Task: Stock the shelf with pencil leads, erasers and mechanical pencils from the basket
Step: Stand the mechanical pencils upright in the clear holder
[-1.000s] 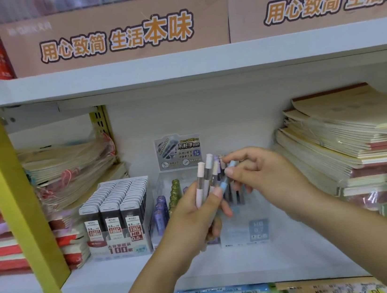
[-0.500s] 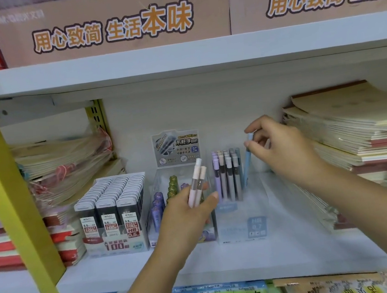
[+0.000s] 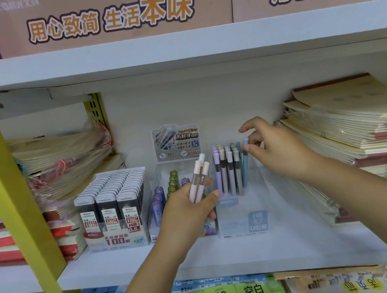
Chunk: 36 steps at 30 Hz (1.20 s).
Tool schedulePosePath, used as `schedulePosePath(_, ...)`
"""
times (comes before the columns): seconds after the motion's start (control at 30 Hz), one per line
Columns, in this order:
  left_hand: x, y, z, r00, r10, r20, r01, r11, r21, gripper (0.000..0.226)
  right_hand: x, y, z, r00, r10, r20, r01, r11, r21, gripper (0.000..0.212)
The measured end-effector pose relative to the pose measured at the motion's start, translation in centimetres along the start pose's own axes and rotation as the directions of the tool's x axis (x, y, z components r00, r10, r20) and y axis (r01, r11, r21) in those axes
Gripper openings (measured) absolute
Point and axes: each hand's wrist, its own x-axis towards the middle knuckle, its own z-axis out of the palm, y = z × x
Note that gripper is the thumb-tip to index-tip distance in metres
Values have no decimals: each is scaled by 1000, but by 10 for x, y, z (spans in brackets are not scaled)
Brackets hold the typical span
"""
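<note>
The left grip [image 3: 187, 217] is closed around a small bundle of pink mechanical pencils [image 3: 198, 182]. It holds them upright, caps up, above the middle of the shelf [image 3: 129, 261] and in front of the clear lead-tube box [image 3: 158, 215].

The right grip [image 3: 278, 151] pinches the upper end of a blue mechanical pencil [image 3: 245, 164] with the index finger raised. This pencil leans slightly. Its lower end is inside the clear pencil display box [image 3: 244, 215], on the right of the upright rows of pencils [image 3: 227, 166].

The display box stands mid-shelf, touching the lead-tube box on its left. A tray of 0.5 HB pencil lead cases [image 3: 111, 206] stands just beside the lead-tube box, towards the left edge of the shelf.

Stacked notebooks [image 3: 357, 124] occupy the right end of the shelf. Wrapped notebook bundles [image 3: 61, 158] occupy the left end.
</note>
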Motion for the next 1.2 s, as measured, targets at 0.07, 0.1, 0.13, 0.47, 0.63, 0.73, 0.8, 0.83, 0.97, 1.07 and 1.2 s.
schedulePosePath(0.07,0,0,0,1000,-6,-1,6,1000,0,15,3,4,1,1000,12,-6,-12,1000,-9,21)
schedulePosePath(0.1,0,1,0,1000,-11,1,11,1000,-5,15,4,6,2,1000,6,-20,-6,1000,-30,20)
schedulePosePath(0.13,0,1,0,1000,-16,3,16,1000,-8,15,4,7,3,999,-10,-36,7,997,-71,18)
schedulePosePath(0.47,-9,14,-6,991,-53,124,56,998,-19,16,-6,-4,0,995,67,-68,-70,997,-36,21)
schedulePosePath(0.63,-15,20,-14,942,-7,335,33,997,-71,23,-35,-42,-9,999,38,9,-39,965,260,7)
schedulePosePath(0.73,-16,26,-11,916,7,402,37,994,-102,22,-42,-64,-8,966,59,252,-193,813,549,10)
schedulePosePath(0.8,-17,29,-9,896,15,444,37,993,-108,26,-44,-69,-6,954,97,283,-266,710,652,11)
schedulePosePath(0.83,-17,30,-8,891,10,454,41,994,-103,31,-44,-70,-5,951,133,280,-294,674,678,10)
schedulePosePath(0.97,-15,30,-10,918,-34,396,58,997,-48,32,-38,-68,-9,944,275,185,-316,584,748,2)
schedulePosePath(1.07,-13,23,-10,979,15,205,-32,996,78,20,-30,-62,-23,930,367,-36,-216,622,752,7)
schedulePosePath(1.2,-10,12,-5,995,44,90,-51,995,85,16,-27,-55,-27,969,192,-157,-67,811,582,11)
